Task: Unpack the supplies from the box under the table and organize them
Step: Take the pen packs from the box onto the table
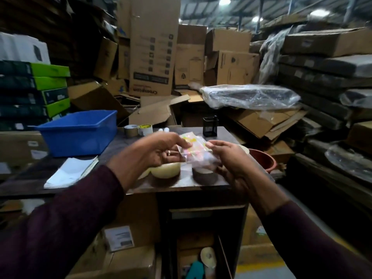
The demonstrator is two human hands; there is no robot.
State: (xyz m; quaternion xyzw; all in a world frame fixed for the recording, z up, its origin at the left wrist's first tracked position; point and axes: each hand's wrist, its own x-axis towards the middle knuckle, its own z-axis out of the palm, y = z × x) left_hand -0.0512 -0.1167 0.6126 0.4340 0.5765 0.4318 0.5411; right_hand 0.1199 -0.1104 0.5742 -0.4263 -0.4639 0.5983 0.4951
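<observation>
Here the left hand point(159, 152) and right hand point(228, 158) hold a clear packet point(194, 151) of pastel-coloured pieces between them, in the air above the table point(177, 186). The left thumb and fingertips pinch its near-left edge. The right thumb lies on its right end, with the other fingers curled beneath. The packet is blurred, so what is inside cannot be told.

Directly under the hands, two tape rolls lie flat on the tabletop. The cream roll point(167, 171) is half covered by the left wrist. The dark roll point(205, 176) is partly behind the packet and the right palm.

A stack of white paper point(70, 172) lies at the left front corner, with a blue bin point(78, 133) behind it. Along the far edge stand a brown tape roll point(130, 131), a label roll point(145, 128) and a black mesh holder point(210, 126). A reddish bowl point(262, 160) sits just past the right hand, at the table's right side.

Below the top, between the forearms, the box under the table point(191, 243) stands open, with a cream object and something teal showing inside it. Piled cartons point(155, 47) and a plastic-wrapped bundle point(249, 96) crowd the space behind the table.
</observation>
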